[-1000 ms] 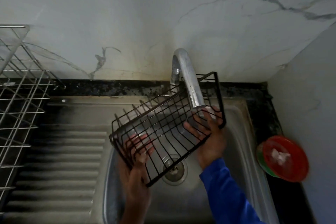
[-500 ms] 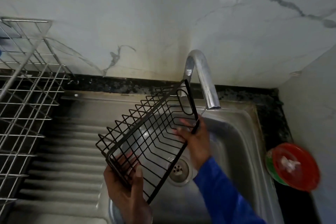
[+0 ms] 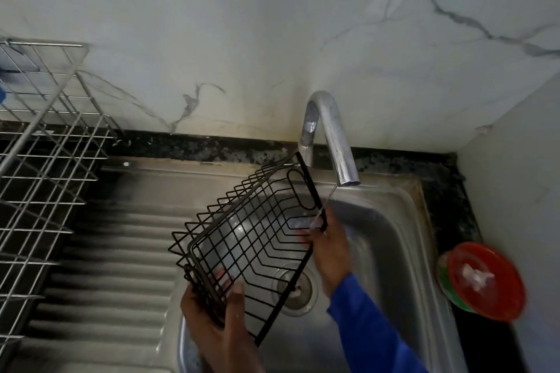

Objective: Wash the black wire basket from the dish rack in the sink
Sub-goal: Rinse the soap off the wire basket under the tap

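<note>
Head view. Marble-patterned wall (image 3: 242, 24) backs a stainless sink (image 3: 391, 251) with a ribbed drainboard (image 3: 115, 266) to its left. A silver dish rack (image 3: 45, 160) stands at the left edge, on or just behind the drainboard. A red-lidded container (image 3: 485, 278) sits on the dark counter to the right of the basin.

The black wire basket (image 3: 251, 236) is out of the rack and held in the air above the basin, tilted, with its open side facing the camera. Its upper right corner sits just below the faucet (image 3: 336, 142). A thin water stream (image 3: 328, 200) falls from the spout onto that corner.

The left hand (image 3: 218, 327) grips the lower end of the basket, thumb curled over the wire. The right hand (image 3: 328, 248), in a blue sleeve (image 3: 369, 333), grasps the right rim at the point where the water lands, fingers closed around the frame.

Step in hand, as judged: rinsing the basket under running water. No sponge or soap is visible.

Next move, as judged: turn the basket between both hands so that the stream reaches the remaining wires. Hold it over the drain (image 3: 295, 289), not the drainboard, so run-off stays in the basin. Wet wire is likely slippery; a firm two-handed grip is advisable.
</note>
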`<state>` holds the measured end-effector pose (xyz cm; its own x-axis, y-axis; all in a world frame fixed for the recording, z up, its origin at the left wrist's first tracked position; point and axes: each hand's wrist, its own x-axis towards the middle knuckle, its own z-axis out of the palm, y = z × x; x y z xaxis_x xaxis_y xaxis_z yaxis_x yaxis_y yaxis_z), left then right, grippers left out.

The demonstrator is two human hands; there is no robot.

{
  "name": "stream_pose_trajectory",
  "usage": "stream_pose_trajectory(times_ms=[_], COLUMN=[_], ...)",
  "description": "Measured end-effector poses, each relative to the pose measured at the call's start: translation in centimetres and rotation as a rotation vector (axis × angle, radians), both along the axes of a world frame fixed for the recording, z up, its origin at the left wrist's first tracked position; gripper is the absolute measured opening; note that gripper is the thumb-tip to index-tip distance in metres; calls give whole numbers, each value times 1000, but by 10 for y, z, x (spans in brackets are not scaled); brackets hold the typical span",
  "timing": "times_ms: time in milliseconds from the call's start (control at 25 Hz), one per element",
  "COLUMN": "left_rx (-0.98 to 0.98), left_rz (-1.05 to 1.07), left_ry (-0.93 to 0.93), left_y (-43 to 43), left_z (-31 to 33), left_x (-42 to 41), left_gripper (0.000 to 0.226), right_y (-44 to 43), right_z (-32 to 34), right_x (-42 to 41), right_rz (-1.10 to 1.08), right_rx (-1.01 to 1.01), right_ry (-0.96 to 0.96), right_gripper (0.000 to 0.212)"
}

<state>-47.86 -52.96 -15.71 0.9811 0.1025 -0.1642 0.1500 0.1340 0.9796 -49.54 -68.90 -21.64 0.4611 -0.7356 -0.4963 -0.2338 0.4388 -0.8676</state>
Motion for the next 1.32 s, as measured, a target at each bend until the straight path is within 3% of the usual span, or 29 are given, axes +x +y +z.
stream_pose_trajectory(times_ms=[80,200,280,320,440,520,680,800,960,1040,1120,1160,1240,1320], left_rx=[57,132,148,146,112,121,129,93,123,139,117,92,30,-17], left_rz=[6,-11,-24,-38,-83,-147,-122,-74,-69,-95,-139,-154,-173,-170], left_ry=[50,119,160,189,297,331,337,292,238,258,329,367,434,490], left_y=[4,19,30,34,42,44,41,32,32,38,43,45,45,41], left_z=[-2,3,2,-1,-11,-14,-16,-11,-10,-13,-19,-21,-22,-24], left_x=[3,13,21,25,34,31,14,10,9,12,14,15,12,6], left_gripper=[69,73,60,50,31,35,42,45,48,46,42,43,40,30], right_y=[-4,-41,-57,-62,-71,-77,-74,-53,-42,-46,-49,-49,-53,-55], right_z=[-6,-5,6,11,26,30,21,2,-6,-3,4,9,24,39], right_x=[-4,-14,-13,-8,14,27,24,-5,-37,-41,-37,-33,-28,-25], right_rz=[34,431,682,753,628,462,412,348,483,495,369,296,342,440], right_rx=[-62,-212,-268,-371,-589,-505,-503,-387,-432,-404,-266,-262,-520,-962], right_ry=[101,319,378,385,265,209,177,149,167,122,96,118,353,597], right_gripper=[16,9,5,13,20,20,17,16,39,32,11,23,42,32])
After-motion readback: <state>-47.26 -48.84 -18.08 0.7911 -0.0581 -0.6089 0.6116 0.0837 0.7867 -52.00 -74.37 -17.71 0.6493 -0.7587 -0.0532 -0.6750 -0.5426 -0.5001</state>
